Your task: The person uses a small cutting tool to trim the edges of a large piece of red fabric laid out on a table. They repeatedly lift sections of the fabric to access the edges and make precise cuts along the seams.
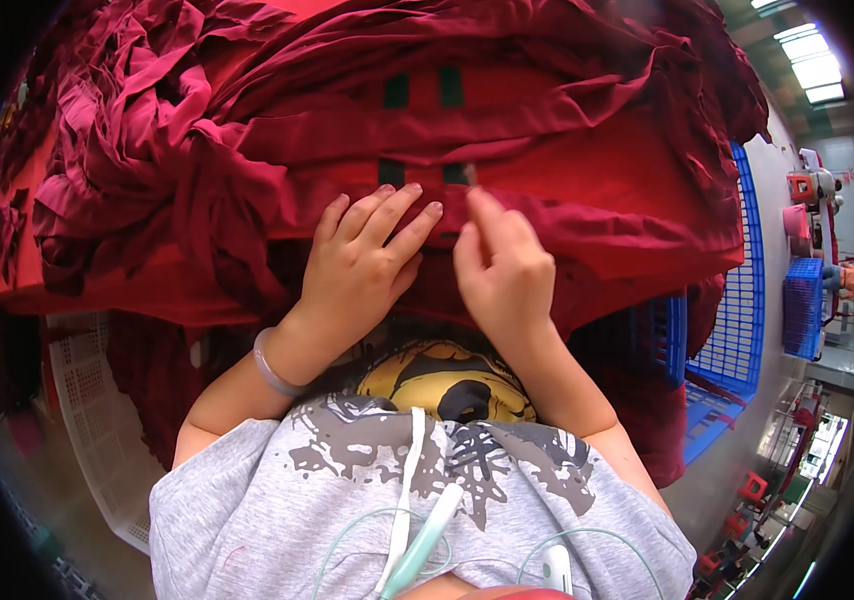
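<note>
A dark red strip of cloth (587, 215) lies along the near edge of the red-covered table. My left hand (362, 250) rests flat on this strip, its fingers spread and stretched out, with nothing in them. Close by on the right, my right hand (507, 265) is closed, its index finger reaching forward over the cloth. A tiny blurred glint shows at that fingertip; what it is, if held, is too small to name. Dark green patches (392, 172) show on the table just beyond my fingers.
Crumpled dark red cloth (137, 130) is heaped across the left and far table. A blue plastic basket (737, 340) stands at the right, a white one (97, 400) at the lower left. Red stools (752, 487) and a person (847, 280) are farther right.
</note>
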### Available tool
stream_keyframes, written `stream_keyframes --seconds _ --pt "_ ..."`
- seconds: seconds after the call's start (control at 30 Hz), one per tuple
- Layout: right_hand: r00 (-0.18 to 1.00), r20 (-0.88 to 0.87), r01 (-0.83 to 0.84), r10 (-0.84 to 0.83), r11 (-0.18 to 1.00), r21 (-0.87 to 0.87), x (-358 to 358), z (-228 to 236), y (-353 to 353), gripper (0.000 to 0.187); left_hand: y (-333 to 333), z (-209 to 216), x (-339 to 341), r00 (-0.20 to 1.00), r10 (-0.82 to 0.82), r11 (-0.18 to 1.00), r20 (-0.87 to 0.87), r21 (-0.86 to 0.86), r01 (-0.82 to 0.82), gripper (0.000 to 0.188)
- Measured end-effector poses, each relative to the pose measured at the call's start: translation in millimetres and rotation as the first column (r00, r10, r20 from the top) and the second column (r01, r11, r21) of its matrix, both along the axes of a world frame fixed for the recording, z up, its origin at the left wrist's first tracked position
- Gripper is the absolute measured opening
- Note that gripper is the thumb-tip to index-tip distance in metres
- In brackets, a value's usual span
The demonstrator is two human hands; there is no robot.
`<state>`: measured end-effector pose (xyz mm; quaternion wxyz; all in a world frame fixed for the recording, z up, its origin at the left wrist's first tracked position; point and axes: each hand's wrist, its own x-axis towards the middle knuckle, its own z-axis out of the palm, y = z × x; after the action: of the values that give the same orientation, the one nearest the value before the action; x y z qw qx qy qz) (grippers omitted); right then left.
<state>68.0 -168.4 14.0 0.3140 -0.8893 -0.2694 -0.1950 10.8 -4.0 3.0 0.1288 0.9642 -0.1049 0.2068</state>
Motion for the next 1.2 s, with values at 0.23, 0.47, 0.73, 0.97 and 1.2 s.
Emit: stream_keyframes --seconds 0.23,0.47,0.73,0.97,1.2 --pt "0.953 -0.27 -0.107 0.141 0.985 0.136 -2 26 -12 0.038 2 1 -3 0.999 -0.019 0.968 -0.033 -0.252 0.01 0.055" --pt "0.949 -0.24 -0.252 0.207 0.952 -0.175 -18 20 -6 0.034 8 -7 -3 0.998 -0.034 0.977 0.045 -0.21 0.042 0.049" --pt "0.979 -0.167 -0.139 0.116 0.981 -0.134 -11 14 9 0.034 5 -3 2 0.996 -0.006 0.992 0.084 -0.127 0.017 0.039" --pt "0.976 -0.112 -0.193 0.186 0.98 -0.053 -9 24 -7 0.035 5 -2 -1 0.999 -0.013 0.988 0.034 -0.154 0.019 0.044" --pt "0.972 -0.139 -0.211 0.188 0.962 -0.171 -8 14 2 0.034 6 -6 -1 0.999 -0.026 0.989 0.041 -0.145 0.031 0.05"
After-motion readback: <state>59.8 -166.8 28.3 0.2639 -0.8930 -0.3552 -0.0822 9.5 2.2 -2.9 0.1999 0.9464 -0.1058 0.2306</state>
